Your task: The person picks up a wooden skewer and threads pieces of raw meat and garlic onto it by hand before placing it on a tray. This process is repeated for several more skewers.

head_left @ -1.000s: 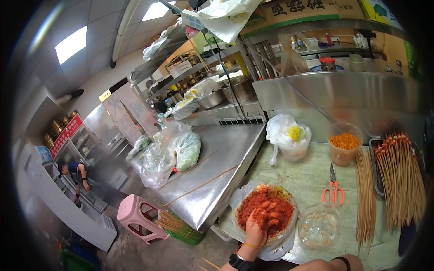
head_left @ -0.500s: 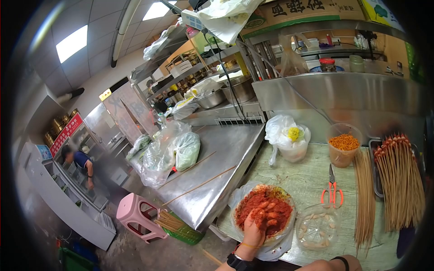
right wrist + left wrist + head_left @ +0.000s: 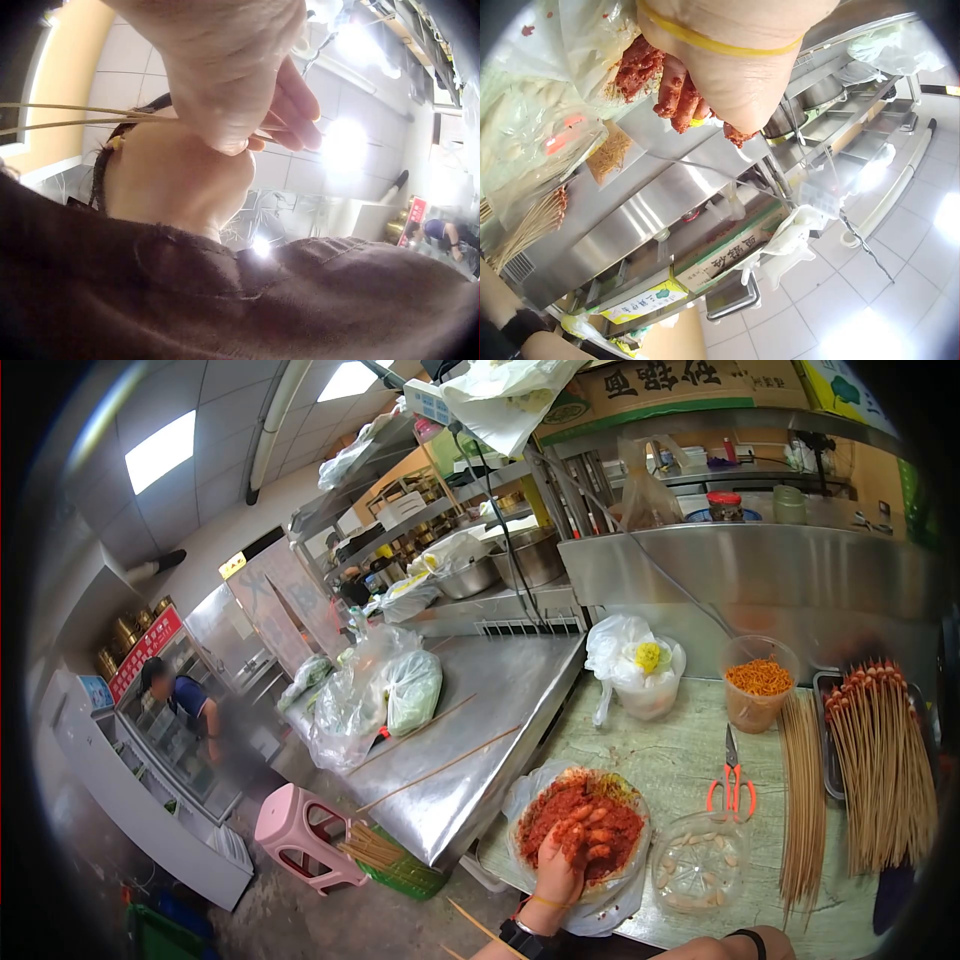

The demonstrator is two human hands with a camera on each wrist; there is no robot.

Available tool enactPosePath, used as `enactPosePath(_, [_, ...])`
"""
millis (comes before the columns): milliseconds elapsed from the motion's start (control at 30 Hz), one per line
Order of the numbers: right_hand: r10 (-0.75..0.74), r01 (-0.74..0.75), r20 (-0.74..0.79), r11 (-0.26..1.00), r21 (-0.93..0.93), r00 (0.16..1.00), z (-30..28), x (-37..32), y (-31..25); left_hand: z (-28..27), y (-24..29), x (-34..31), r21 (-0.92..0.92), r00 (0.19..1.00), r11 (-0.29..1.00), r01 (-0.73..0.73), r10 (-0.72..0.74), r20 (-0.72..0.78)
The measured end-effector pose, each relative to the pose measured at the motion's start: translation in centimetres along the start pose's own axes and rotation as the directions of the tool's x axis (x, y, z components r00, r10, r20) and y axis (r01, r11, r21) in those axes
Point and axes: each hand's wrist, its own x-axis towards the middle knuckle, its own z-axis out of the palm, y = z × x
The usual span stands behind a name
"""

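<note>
My left hand rests in a bowl lined with a plastic bag, its loosely bent fingers coated in crumbly red seasoning. In the left wrist view red clumps stick to the fingers, and a yellow band circles the wrist side. My right hand pinches two thin bamboo skewers between thumb and fingers, close to the person's chin and dark shirt. Only the right forearm shows in the head view, while skewer ends poke in at the bottom edge.
Right of the bowl stand a clear plastic container with pale pieces, orange-handled scissors, bare skewers, a tub of orange shreds and threaded skewers. A pink stool and steel table are left.
The skewer ends at the bottom have shifted and reach further into view. My left hand stays in the seasoning almost unmoved. The person by the fridge has straightened and moved right.
</note>
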Motion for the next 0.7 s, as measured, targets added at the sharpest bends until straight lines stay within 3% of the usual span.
enactPosePath(700, [0.019, -0.019, -0.008, 1.000, 0.017, 1.000, 0.05, -0.13, -0.56, 0.11, 0.02, -0.10, 0.014, 1.000, 1.000, 0.001, -0.001, -0.008])
